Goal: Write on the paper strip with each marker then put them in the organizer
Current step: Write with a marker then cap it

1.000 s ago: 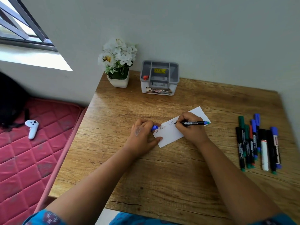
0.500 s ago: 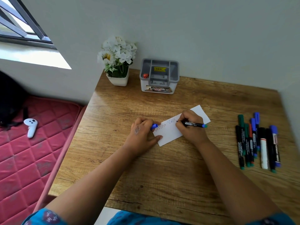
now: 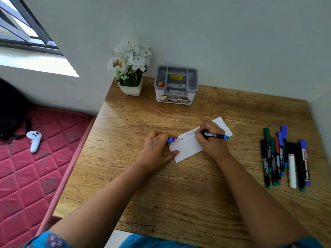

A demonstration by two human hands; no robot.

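Observation:
A white paper strip (image 3: 188,145) lies slanted on the wooden table (image 3: 179,194), with handwriting on its left half. My right hand (image 3: 211,138) grips a black marker with a blue end (image 3: 215,135), its tip on the paper. My left hand (image 3: 155,149) holds the blue cap (image 3: 170,140) in its curled fingers while its thumb rests on the strip's lower left corner. A grey and white organizer (image 3: 176,85) stands at the back of the table, with a red-tipped marker (image 3: 161,84) in its left compartment. Several capped markers (image 3: 284,158) lie side by side at the right.
A white pot of white flowers (image 3: 129,68) stands left of the organizer by the wall. Left of the table lies a red quilted mattress (image 3: 35,176) with a white controller (image 3: 35,140) and a black bag (image 3: 10,111) on it. A window is at upper left.
My right hand has moved slightly rightward along the strip with the marker, and the written line has grown longer. My left hand has stayed in place on the strip.

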